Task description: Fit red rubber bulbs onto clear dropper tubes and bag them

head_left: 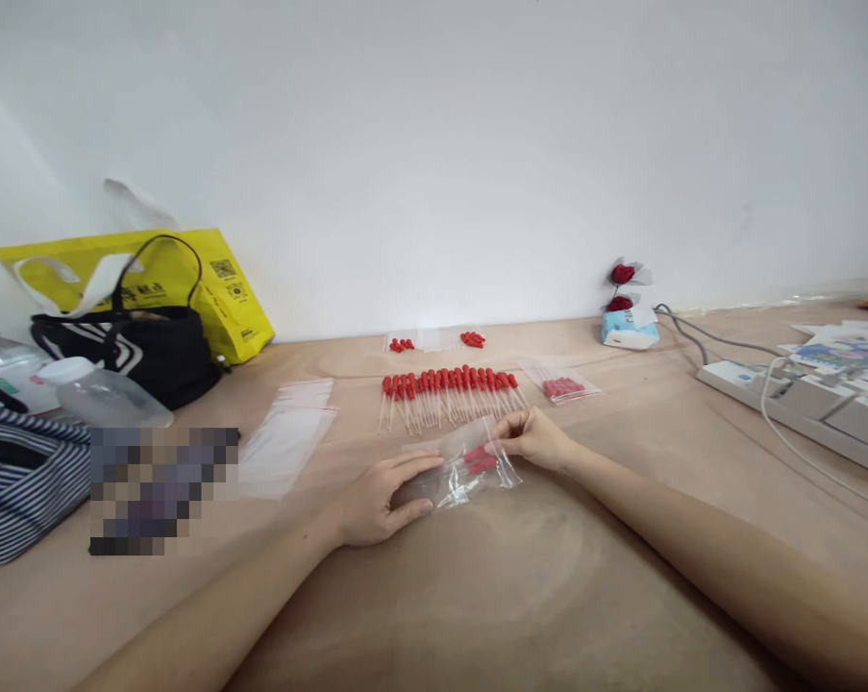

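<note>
Bare forearms reach in from the near edge onto the tan surface (621, 596), and both hands meet at one small clear bag (469, 469) lying flat just in front of the person. On the left, the left hand (383, 500) lies palm down with its fingers stretched out and pressed on the bag's left end, pinning it to the surface. On the right, the right hand (534, 437) pinches the bag's far right edge between thumb and fingertips; whether that edge is the open mouth or the seal strip cannot be told. Inside the bag a few red-capped droppers (479, 459) show through the plastic.

To do this well, I judge that the left hand should keep its weight flat so the slippery bag does not slide, while the right hand works only at the edge, with the thin glassy stems kept parallel so none crosses the fold or bends.

Going left to right farther out: a striped bag (22, 481), a black handbag (137, 351) before a yellow bag (210, 288), a stack of empty clear bags (285, 432), a long row of red-capped droppers (448, 396) just beyond the hands, a filled small bag (561, 386), a tissue pack (630, 329) by the wall, and a power strip (801, 399) at the far right.
</note>
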The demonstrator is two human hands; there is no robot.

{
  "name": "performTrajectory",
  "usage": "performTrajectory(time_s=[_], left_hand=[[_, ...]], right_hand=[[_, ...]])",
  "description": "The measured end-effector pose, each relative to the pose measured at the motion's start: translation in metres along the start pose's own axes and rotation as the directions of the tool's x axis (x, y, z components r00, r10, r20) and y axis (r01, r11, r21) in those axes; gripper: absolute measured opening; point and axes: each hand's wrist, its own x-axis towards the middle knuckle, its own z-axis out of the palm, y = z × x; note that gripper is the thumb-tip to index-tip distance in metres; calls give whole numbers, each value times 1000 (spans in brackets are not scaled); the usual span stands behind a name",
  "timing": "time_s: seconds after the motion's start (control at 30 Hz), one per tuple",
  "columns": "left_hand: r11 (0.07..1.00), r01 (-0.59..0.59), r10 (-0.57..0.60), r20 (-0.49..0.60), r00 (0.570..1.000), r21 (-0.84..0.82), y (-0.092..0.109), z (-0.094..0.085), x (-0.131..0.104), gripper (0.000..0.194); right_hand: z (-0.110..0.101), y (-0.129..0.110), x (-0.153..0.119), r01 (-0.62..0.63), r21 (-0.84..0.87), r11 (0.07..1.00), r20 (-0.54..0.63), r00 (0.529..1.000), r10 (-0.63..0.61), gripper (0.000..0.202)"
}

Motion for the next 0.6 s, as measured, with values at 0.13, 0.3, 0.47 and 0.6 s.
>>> performTrajectory(time_s=[0.13, 0.3, 0.47, 0.6], left_hand=[[1000, 18, -19, 5, 1000, 5, 1, 0, 1, 43], [999, 43, -43, 27, 999, -6, 1, 1, 2, 41], [999, 33, -32, 20, 999, -25, -1, 1, 1, 40], [999, 42, -41, 31, 999, -27, 1, 1, 1, 41]], right_hand=[[-11, -2, 1, 66, -231, 971, -36, 996, -77, 18], [-50, -17, 21, -178, -604, 777, -385, 919, -89, 13], [-67, -27, 56, -400, -708, 582, -519, 854, -44, 14], [-58, -29, 77, -450, -719, 530, -530, 848, 1, 16]])
